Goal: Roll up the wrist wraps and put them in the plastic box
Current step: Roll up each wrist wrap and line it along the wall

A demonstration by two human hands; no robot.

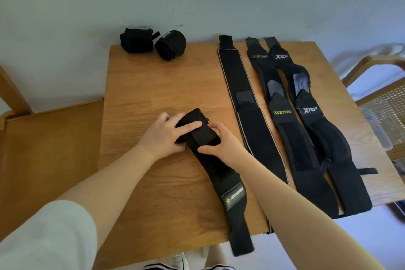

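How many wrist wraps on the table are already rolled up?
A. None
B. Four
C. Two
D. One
C: two rolled wraps sit side by side at the far left corner of the table, while three long wraps lie flat on the right and both hands, left hand and right hand, hold a partly rolled wrap.

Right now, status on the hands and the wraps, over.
Left hand and right hand both gripping the wrap being rolled, tail still flat. Two rolled wraps at far edge. Three flat wraps waiting on the right. Nothing blocking.
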